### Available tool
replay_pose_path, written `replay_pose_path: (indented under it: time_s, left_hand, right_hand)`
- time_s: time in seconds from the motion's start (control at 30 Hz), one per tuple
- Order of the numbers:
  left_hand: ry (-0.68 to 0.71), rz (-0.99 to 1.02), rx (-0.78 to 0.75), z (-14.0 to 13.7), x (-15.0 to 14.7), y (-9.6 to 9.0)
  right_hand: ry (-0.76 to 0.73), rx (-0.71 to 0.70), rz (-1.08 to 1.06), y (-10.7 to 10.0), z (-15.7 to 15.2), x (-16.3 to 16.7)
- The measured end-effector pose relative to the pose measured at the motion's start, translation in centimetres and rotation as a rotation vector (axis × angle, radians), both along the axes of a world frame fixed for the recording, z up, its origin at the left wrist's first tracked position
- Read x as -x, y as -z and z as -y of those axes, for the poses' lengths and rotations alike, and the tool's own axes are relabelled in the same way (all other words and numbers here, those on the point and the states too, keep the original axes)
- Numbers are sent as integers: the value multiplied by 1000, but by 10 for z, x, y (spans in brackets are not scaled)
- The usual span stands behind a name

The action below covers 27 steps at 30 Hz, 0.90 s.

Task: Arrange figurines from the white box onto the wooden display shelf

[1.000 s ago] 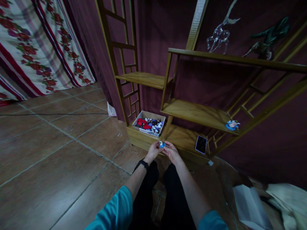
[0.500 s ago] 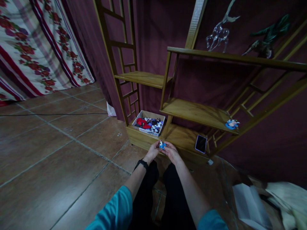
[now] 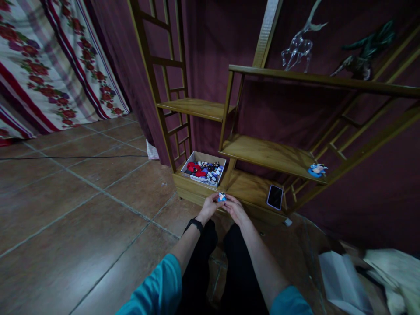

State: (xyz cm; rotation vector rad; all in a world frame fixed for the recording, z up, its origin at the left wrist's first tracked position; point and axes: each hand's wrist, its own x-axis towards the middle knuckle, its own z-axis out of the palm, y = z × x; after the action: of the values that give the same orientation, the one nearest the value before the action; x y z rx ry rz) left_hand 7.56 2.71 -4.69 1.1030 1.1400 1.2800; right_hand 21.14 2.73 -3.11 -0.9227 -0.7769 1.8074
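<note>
A small blue-and-white figurine [image 3: 222, 197] is held between both hands, just in front of the low shelf's front edge. My left hand [image 3: 210, 207] pinches it from the left, and my right hand [image 3: 235, 207] has its fingertips on it from the right. Just beyond them, a shallow cardboard box [image 3: 204, 181] stands on the low shelf, filled with small figures in white, black, purple and red. A similar blue-and-white figurine [image 3: 317, 170] sits at the right end of the middle shelf [image 3: 265, 153].
A tablet or phone [image 3: 274, 197] with a dark screen lies on the low shelf at the right. On the upper shelf stand a clear deer ornament [image 3: 298, 49] and a dark green statue [image 3: 364, 54]. A black cable [image 3: 75, 156] crosses the tiled floor. Pale cloth lies lower right.
The figurine has been turned between my fingers, so a different side of it faces me. Both hands stay in nearly the same place.
</note>
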Motion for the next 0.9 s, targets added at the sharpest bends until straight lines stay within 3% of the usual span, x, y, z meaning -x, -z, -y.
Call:
replay_pose_path:
  time_s: [0.47, 0.9]
  left_hand:
    - [-22, 77, 42, 0, 0, -3]
    - [-64, 19, 33, 0, 0, -2]
  right_hand:
    - [39, 15, -7, 0, -2, 0]
    - [45, 37, 0, 2, -4, -1]
